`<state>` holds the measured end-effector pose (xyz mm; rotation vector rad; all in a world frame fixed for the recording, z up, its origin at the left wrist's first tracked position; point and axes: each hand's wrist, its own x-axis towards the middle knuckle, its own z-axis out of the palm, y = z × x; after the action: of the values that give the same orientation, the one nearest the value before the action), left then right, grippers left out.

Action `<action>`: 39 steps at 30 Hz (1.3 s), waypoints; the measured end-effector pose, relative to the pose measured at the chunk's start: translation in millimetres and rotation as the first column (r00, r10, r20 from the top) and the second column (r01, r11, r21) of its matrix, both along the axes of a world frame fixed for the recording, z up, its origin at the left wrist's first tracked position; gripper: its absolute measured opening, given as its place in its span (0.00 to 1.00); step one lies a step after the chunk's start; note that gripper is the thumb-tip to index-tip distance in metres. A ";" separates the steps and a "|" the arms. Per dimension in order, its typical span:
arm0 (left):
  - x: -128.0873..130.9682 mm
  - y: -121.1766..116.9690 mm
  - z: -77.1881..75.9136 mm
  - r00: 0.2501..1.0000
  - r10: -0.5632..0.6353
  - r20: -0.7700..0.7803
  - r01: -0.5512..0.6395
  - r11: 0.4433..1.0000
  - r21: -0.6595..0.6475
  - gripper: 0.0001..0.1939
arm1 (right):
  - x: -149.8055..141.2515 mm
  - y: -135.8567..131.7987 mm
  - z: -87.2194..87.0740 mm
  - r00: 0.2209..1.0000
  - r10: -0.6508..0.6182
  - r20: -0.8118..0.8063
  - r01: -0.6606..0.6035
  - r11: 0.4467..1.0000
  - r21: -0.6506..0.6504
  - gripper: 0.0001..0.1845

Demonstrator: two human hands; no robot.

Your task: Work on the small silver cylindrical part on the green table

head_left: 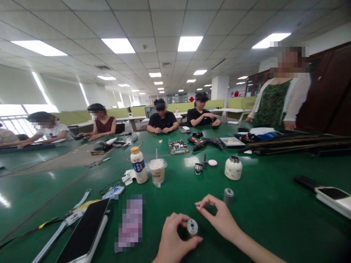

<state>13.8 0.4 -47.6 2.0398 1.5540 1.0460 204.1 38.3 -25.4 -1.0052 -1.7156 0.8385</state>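
Observation:
My left hand [175, 237] curls its thumb and fingers around a small cylinder with a round silver metal top [192, 226]; a dark hole shows in the middle of that top. Just to the right and a little farther off, my right hand [219, 216] has thumb and forefinger pinched together. Whatever sits between those fingertips is too small to make out. Beyond my right hand stands a second, similar greyish cylinder [228, 197], upright on the green table [263, 212]. Neither hand touches it.
Ahead stand a bottle [139, 166], a drink cup with straw [157, 172] and a white jar [233, 168]. A circuit board [178, 147] and power drill [200, 144] lie farther back. A large phone-like slab [85, 230] lies left. Several people sit around; one stands right.

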 end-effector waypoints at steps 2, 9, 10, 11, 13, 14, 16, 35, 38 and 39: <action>-0.6 0.7 0.2 1.000 0.002 -0.014 -0.002 1.000 0.006 0.16 | -5.0 -8.3 10.2 0.998 0.058 -0.040 -0.058 0.998 -0.014 0.05; -1.3 2.6 -2.6 1.000 -0.018 -0.006 0.018 1.000 0.007 0.15 | -16.9 -26.0 14.4 0.986 0.154 0.059 -0.152 0.988 -0.036 0.06; -1.2 2.3 -2.4 1.000 -0.015 -0.007 0.015 1.000 0.002 0.15 | -17.5 -26.0 13.0 0.986 0.151 0.072 -0.149 0.988 -0.033 0.06; -1.2 1.9 -2.1 1.000 -0.013 -0.006 0.013 1.000 -0.003 0.15 | -18.1 -25.8 11.9 0.986 0.147 0.084 -0.145 0.989 -0.027 0.06; -1.0 1.4 -1.4 1.000 -0.011 -0.001 0.011 1.000 -0.008 0.14 | -19.4 -25.1 10.5 0.984 0.138 0.108 -0.138 0.990 -0.011 0.06; -0.9 1.2 -1.0 1.000 -0.011 0.002 0.011 1.000 -0.008 0.14 | -20.0 -24.8 10.4 0.984 0.135 0.120 -0.136 0.991 -0.003 0.07; -0.9 1.3 -0.5 1.000 -0.012 0.000 0.012 1.000 -0.006 0.13 | -20.3 -24.1 11.8 0.981 0.131 0.143 -0.133 0.991 0.006 0.06; -1.6 3.0 -3.3 1.000 -0.003 0.010 0.003 1.000 -0.002 0.16 | -16.1 -18.2 18.2 0.994 0.071 0.079 -0.072 0.997 0.005 0.03; -2.0 2.6 -1.1 1.000 -0.001 0.029 0.002 1.000 -0.025 0.17 | -6.4 -1.7 15.8 1.000 -0.003 -0.021 0.003 1.000 0.006 0.07; -2.1 2.5 -0.4 0.999 -0.005 0.034 0.006 1.000 -0.029 0.17 | -2.4 4.8 12.5 1.000 -0.028 -0.012 0.028 1.000 0.010 0.08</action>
<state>11.8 2.8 -48.0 1.9959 1.5375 1.0445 201.7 43.1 -12.9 -1.0129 -1.6904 0.8159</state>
